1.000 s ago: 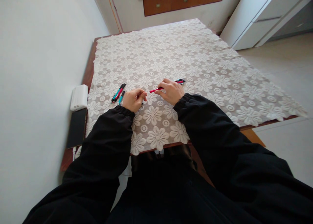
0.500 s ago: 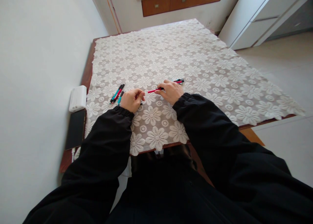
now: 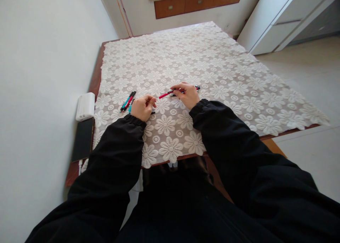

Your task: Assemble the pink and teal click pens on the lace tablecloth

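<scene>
My right hand (image 3: 187, 94) pinches a slim red and black pen (image 3: 166, 94), its red end pointing left toward my other hand. Thumb and fingers of my left hand (image 3: 143, 106) are closed together close to that red end; whatever they hold is too small to make out. Beside and partly behind the left hand lie a teal pen (image 3: 130, 109) and a dark-tipped piece (image 3: 153, 113). Farther left, teal and red pens (image 3: 128, 101) with black ends rest together. More pens (image 3: 198, 88) lie partly hidden behind my right hand.
A white lace tablecloth (image 3: 170, 126) with a flower pattern covers the wooden table. Along the wall at the left edge are a white power bank (image 3: 85, 106) and a dark phone (image 3: 83, 139) with a white cable (image 3: 80, 167). A white cabinet (image 3: 276, 20) stands beyond the table.
My right hand has lifted slightly, and the red pen now slants with its red end lower left. My left hand has barely moved and stays pinched.
</scene>
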A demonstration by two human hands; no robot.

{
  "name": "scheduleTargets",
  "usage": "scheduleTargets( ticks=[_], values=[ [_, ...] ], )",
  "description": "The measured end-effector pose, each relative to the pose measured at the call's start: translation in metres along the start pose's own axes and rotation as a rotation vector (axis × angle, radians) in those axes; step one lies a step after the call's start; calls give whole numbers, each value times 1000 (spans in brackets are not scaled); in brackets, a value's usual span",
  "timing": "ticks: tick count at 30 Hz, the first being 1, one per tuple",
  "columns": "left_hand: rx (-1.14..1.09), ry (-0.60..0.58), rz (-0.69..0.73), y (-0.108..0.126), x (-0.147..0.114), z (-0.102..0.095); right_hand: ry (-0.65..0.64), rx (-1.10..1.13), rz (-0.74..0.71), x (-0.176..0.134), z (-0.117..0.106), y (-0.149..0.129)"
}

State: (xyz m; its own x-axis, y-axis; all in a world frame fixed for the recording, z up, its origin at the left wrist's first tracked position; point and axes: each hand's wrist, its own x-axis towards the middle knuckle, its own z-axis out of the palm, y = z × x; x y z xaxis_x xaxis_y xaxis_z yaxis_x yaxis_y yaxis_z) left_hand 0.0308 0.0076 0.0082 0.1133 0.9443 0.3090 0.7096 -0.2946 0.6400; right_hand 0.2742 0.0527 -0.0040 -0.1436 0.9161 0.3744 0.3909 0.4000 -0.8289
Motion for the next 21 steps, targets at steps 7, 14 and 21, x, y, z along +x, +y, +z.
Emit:
scheduleTargets(
  ticks=[7,14,21],
  values=[
    [-57,5,19,-2,0,2,-42,453,173,3,8,8],
    [-85,-2,22,-2,0,3,13,543,187,4,8,8],
    [-101,-1,14,0,-1,3,74,551,160,5,9,8]
  ],
)
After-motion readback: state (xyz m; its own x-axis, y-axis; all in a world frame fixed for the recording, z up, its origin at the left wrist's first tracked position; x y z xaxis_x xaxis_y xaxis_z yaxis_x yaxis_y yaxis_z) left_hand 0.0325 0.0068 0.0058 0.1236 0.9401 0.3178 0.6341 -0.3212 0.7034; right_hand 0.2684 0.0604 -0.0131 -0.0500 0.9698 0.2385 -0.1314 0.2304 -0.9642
